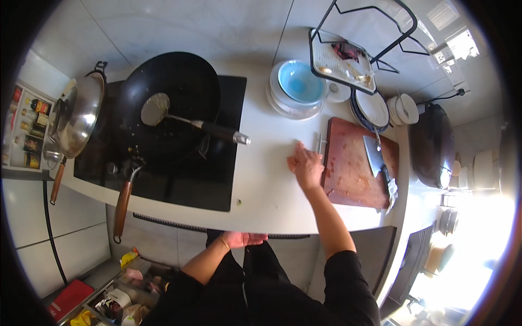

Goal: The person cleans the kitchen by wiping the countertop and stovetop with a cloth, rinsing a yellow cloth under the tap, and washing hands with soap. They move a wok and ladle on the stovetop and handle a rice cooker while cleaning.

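Note:
My right hand (306,165) is low over the white countertop (269,175), back up and fingers partly spread. Nothing shows in it, though its underside is hidden. Just to its right lies a wooden cutting board (346,163), with a metal handle (321,142) at the board's left side. A cleaver (375,157) rests on the board's right part. Below the counter's front edge, my left hand (246,239) is turned palm up, slightly cupped, and appears to hold nothing. A small green scrap (239,201) sits on the counter between the hob and my right hand.
A black wok (179,81) on the black hob (195,183) holds a metal spatula (155,109); its handle juts over the counter. A domed lid (81,118) stands left. Behind are a blue bowl (301,81), stacked plates (371,108) and a rack tray (342,61). An open drawer (118,281) lies lower left.

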Demonstrator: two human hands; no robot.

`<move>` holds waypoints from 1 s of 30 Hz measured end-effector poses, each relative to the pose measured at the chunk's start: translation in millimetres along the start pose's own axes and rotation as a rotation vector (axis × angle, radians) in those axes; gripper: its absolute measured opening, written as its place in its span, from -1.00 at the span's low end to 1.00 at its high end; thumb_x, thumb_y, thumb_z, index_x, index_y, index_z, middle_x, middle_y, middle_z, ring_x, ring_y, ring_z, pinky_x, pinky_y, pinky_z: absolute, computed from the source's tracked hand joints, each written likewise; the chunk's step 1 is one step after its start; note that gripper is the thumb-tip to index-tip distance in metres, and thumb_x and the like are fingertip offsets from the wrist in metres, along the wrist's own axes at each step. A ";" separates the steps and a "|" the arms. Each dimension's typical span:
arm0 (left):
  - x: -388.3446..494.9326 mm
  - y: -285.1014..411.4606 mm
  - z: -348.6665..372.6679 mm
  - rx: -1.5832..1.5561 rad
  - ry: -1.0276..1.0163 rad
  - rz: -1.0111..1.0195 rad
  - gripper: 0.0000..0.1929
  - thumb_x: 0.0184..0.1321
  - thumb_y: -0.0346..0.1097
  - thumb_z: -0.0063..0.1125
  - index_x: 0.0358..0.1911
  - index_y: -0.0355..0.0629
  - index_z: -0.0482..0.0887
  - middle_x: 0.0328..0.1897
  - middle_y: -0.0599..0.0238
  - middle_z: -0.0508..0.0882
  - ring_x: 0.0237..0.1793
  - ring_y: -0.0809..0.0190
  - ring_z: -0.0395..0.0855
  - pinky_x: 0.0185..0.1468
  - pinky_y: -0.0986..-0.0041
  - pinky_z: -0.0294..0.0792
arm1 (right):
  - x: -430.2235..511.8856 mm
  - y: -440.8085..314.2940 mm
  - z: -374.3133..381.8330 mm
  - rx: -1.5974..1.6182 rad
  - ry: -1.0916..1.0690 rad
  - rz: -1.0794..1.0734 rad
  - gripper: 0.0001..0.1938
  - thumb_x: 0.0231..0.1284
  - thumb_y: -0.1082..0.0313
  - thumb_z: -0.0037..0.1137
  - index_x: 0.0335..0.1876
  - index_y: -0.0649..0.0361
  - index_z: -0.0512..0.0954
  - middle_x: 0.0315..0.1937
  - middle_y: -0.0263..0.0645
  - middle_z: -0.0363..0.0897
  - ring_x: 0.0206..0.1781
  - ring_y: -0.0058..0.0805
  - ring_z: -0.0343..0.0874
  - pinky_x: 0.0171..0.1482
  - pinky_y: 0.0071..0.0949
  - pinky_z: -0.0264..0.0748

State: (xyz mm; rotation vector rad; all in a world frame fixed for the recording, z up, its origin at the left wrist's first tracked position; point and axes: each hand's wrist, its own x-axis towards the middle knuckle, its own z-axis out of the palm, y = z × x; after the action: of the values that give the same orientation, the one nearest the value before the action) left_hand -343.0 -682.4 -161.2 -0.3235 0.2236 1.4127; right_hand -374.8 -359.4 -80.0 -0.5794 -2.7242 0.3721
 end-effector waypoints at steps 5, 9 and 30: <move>-0.2 0.8 6.0 0.031 0.043 -0.020 -0.32 0.45 0.16 -0.34 0.30 -0.36 0.38 0.20 -0.13 0.58 0.21 -0.09 0.58 0.31 0.14 0.42 | -81.7 -54.3 -13.6 0.304 -0.074 -0.213 -0.67 -0.15 0.44 0.23 -0.13 0.08 0.67 -0.48 -0.19 0.57 -0.33 -0.15 0.57 -0.27 -0.18 0.51; -1.8 1.5 6.6 -0.039 -0.004 -0.039 -0.31 0.45 0.18 -0.35 0.30 -0.38 0.37 0.21 -0.13 0.58 0.21 -0.11 0.57 0.29 0.15 0.44 | -50.8 -40.7 -47.2 0.531 -0.053 -0.020 -0.80 0.03 0.51 0.16 -0.21 0.19 0.70 -0.44 -0.10 0.62 -0.36 -0.10 0.60 -0.28 -0.25 0.54; 13.7 -7.8 6.8 -0.039 -0.014 -0.034 -0.27 0.45 0.22 -0.39 0.30 -0.39 0.36 0.25 -0.17 0.53 0.26 -0.13 0.51 0.34 0.16 0.38 | -80.7 -109.4 -3.3 0.757 -0.434 -0.606 -0.76 -0.05 0.57 0.06 -0.29 0.18 0.72 -0.24 -0.26 0.71 -0.07 -0.34 0.66 0.00 -0.37 0.50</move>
State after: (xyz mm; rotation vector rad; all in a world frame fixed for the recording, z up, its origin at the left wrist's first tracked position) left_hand -333.5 -668.2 -158.9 -0.3478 0.1791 1.3869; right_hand -341.8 -490.3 -63.5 0.5687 -2.6417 1.3719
